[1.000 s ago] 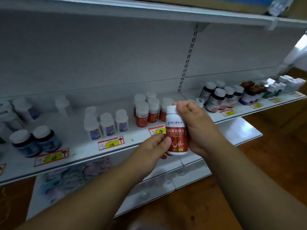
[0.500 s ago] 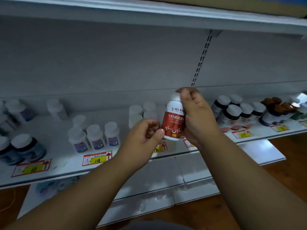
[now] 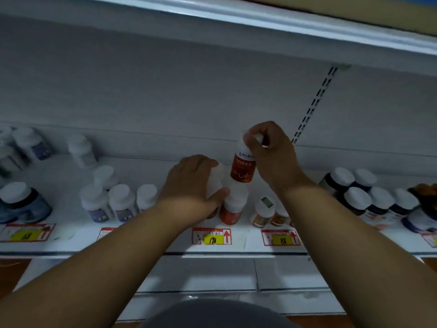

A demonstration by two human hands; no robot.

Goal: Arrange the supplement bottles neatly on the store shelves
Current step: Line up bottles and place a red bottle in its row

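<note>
White metal shelf (image 3: 151, 245) is fronted by price tags (image 3: 211, 236); wooden floor shows below. A red-labelled bottle (image 3: 242, 166) is pinched by the cap in the right hand (image 3: 272, 152), above shelved bottles (image 3: 233, 204) gripped by the left hand (image 3: 194, 183)

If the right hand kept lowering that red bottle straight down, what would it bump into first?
Probably the white cap of a red-labelled shelf bottle right beneath the held bottle in the right hand; depth is unclear, so it might land behind it.
</note>
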